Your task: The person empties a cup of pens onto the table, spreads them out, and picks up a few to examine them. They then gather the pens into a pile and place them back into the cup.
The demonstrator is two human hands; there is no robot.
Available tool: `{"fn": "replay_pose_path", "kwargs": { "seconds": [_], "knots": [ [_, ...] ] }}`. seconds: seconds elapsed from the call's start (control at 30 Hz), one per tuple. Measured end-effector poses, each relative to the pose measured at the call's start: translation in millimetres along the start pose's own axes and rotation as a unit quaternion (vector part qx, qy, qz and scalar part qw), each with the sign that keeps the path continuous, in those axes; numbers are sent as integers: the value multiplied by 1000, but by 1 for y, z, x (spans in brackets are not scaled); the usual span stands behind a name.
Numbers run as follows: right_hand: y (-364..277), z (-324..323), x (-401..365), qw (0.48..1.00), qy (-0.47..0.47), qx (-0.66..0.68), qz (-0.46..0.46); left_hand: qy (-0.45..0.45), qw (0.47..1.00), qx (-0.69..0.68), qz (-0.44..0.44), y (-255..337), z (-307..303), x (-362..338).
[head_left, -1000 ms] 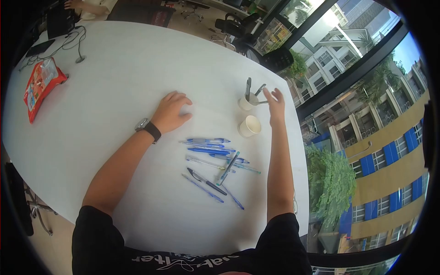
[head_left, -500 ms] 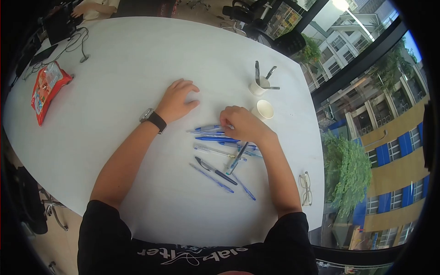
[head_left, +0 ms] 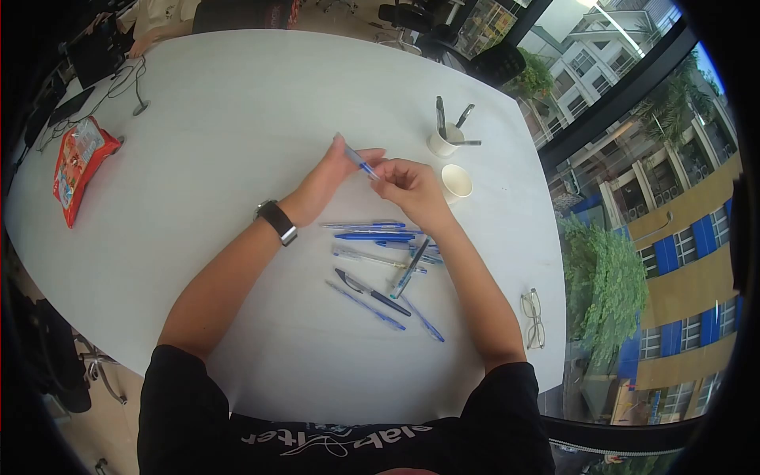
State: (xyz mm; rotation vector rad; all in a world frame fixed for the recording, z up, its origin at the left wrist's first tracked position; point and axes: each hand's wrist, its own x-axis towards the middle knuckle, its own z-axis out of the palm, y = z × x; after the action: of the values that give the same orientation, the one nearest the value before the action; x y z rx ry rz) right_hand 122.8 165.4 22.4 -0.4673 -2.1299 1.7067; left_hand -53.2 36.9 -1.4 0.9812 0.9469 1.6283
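Observation:
My right hand (head_left: 413, 192) pinches one end of a clear pen with blue parts (head_left: 362, 164), raised above the table. The pen's other end reaches to the fingers of my left hand (head_left: 323, 188), whose thumb and fingers are spread apart. A watch (head_left: 277, 223) with a dark strap is on my left wrist. Below both hands lie several loose pens, mostly blue, among them a blue pen (head_left: 374, 237), a dark capped pen (head_left: 372, 292) and a clear pen (head_left: 368, 256). Beside my right hand stands a white paper cup (head_left: 457, 182) with its mouth up.
Another paper cup (head_left: 446, 145) holds a few dark pens farther back. Eyeglasses (head_left: 533, 318) lie near the table's right edge, by the window. On the left are a red snack bag (head_left: 79, 170) and cables (head_left: 131, 79). A person's arm (head_left: 162, 33) shows at the far left.
My right hand has lifted a pen from the pile and moved up. My left hand has turned and come close to it, and the two hands now meet around the pen.

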Motion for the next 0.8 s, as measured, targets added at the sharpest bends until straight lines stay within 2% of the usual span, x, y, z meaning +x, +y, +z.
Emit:
{"fn": "replay_pose_path", "kwargs": {
  "seconds": [0.03, 0.1, 0.17, 0.23, 0.27, 0.3, 0.37, 0.4, 0.5, 0.57, 0.6, 0.67, 0.7, 0.77, 0.8],
  "knots": [
    [-3, 5, -1, 1000, -9, 18, 2, 1, 1000, -1, -2, -3, 8, -2],
    [-3, 10, -3, 999, -20, 28, -9, -25, 995, 97, -18, -6, 18, -5],
    [3, 7, -3, 999, -31, 38, -21, -13, 996, 90, -13, -4, 13, -5],
    [11, -15, 1, 999, -26, -12, -31, 53, 999, 11, 6, 2, 1, -2],
    [9, -33, 0, 988, -74, -134, -5, 115, 993, 4, 20, 4, -2, -1],
    [9, -38, -3, 988, -76, -134, -4, 117, 993, 3, 20, 6, -12, 1],
    [13, -42, -9, 949, -157, -250, -110, 124, 988, 86, -6, 5, -36, 0],
    [12, -39, -9, 950, -158, -247, -107, 150, 983, 107, -17, 11, -28, -2],
    [5, -32, -7, 938, -175, -271, -125, 136, 981, 133, -33, 12, -26, -1],
    [-6, -26, -8, 907, -177, -378, -64, 132, 982, 128, -39, 12, -26, -1],
    [-3, -25, -9, 909, -172, -373, -63, 131, 983, 121, -37, 13, -27, -1],
    [4, -23, -11, 953, -102, -284, 28, 135, 984, 114, -31, 12, -28, 0],
    [13, -25, -9, 954, -98, -282, 26, 142, 984, 101, -20, 12, -29, 1],
    [32, -32, -4, 998, -3, -53, 38, 148, 982, 115, -14, 15, -25, 1],
    [28, -29, -4, 998, -4, -54, 37, 155, 980, 127, -9, 16, -20, 0]
  ]
}}
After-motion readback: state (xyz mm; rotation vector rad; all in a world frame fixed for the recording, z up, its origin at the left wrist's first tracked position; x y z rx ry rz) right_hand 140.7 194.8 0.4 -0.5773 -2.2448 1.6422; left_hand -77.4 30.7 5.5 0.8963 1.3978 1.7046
